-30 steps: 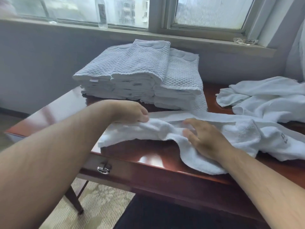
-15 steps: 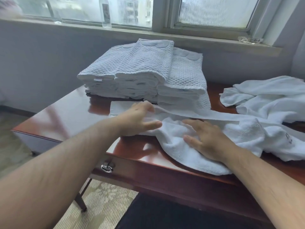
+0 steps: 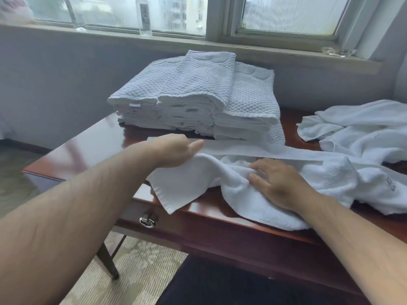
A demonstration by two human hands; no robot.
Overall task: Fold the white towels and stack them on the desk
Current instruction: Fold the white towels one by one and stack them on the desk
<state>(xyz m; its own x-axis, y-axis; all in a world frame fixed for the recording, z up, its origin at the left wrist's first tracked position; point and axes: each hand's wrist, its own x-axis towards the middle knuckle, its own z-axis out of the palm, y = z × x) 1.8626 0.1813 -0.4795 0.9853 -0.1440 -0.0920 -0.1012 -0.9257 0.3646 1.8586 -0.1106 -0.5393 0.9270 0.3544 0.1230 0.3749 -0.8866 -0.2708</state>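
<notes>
Spreading white towel (image 3: 220, 179) at desk (image 3: 88, 150) front edge | pinching with left hand (image 3: 174, 150) | pressing flat-fingered with right hand (image 3: 279, 186) | square corners first

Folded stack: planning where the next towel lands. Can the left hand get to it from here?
Probably yes: the left hand is just in front of the folded stack, with only flat towel between.

Grey wall (image 3: 66, 84), daylit window (image 3: 286, 14), patterned carpet (image 3: 143, 271)
</notes>
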